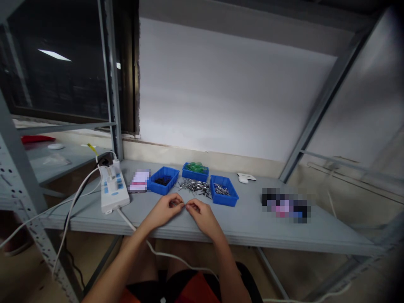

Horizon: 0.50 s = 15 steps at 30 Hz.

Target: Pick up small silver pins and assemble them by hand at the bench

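Observation:
My left hand [166, 209] and my right hand [202, 213] meet fingertip to fingertip just above the grey shelf [252, 227], both pinched on something small I cannot make out. Just beyond them lies a loose heap of small metal pins [194, 186]. Three blue trays stand behind: one [163, 180] with dark small parts, one [195, 171] with green parts, one [224, 190] with more metal pins.
A white power strip [112, 189] with cables lies at the left of the shelf; one cable runs down over the front edge. A small white object [245, 178] sits near the back wall. Grey rack uprights stand left and right.

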### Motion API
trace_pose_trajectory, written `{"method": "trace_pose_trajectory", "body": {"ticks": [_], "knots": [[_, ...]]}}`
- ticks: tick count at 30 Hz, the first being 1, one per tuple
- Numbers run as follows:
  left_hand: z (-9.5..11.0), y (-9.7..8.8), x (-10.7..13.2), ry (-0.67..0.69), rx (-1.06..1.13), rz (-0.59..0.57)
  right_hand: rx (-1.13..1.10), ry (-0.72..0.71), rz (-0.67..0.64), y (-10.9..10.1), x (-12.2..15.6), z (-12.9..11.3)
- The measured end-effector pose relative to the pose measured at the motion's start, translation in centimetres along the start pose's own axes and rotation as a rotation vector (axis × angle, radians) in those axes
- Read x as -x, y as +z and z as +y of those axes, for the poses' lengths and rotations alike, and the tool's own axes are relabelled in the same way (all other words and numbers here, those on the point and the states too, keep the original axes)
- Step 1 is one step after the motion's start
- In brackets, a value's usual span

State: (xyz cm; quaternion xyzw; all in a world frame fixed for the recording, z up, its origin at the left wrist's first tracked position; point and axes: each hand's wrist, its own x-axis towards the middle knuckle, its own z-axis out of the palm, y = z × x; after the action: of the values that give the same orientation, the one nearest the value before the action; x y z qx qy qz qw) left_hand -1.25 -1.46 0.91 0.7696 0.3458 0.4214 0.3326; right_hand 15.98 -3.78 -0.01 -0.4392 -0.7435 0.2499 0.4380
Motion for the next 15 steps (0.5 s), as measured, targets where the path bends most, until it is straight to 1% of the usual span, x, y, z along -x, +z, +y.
{"method": "trace_pose_trajectory", "body": {"ticks": [5, 10, 15], "knots": [[0.01, -0.06, 0.02, -0.02, -0.054, -0.046, 0.024, 0.019, 0.037, -0.14, -0.01, 0.0], [0.28, -0.01, 0.21, 0.001, -0.092, -0.111, -0.052, 0.024, 0.008, 0.07, -0.05, 0.01], [0.09, 0.12, 0.3, 0.012, -0.119, -0.12, -0.103, 0.047, -0.026, 0.23, -0.04, -0.11]]}}
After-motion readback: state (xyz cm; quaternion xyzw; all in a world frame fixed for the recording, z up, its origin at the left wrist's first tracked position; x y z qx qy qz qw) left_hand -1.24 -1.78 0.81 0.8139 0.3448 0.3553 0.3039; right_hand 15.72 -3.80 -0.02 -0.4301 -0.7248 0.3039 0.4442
